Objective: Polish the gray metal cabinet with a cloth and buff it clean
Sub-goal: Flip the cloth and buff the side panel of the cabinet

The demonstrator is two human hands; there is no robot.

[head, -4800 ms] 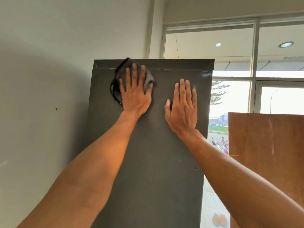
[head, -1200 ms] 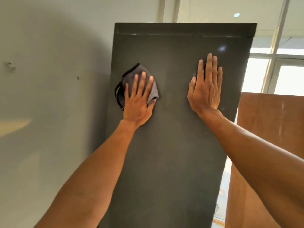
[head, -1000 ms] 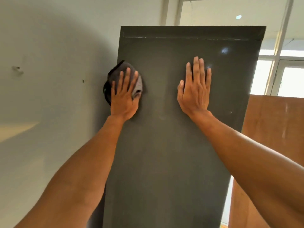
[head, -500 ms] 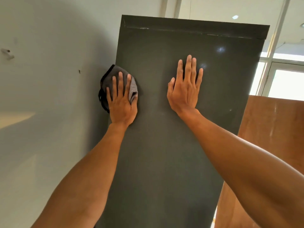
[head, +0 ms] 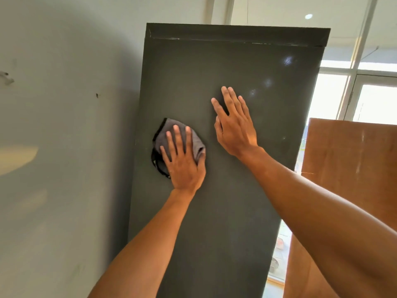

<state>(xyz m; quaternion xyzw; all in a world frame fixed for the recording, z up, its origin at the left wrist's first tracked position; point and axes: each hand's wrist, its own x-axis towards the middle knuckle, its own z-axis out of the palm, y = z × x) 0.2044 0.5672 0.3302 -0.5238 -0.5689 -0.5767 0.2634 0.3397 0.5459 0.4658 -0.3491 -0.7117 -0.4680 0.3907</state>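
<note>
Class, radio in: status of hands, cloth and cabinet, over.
Left hand flat, pressing cloth on cabinet. Right hand flat beside it. Nothing blocks the cloth.

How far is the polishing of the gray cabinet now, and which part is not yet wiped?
Looks done: the upper panel of the cabinet gives clean glints of light, so it seems buffed, not certainly. In hand: the left hand presses the cloth flat at mid-height near the left edge; the right hand rests flat on the panel. Left: probably the duller lower half.
</note>
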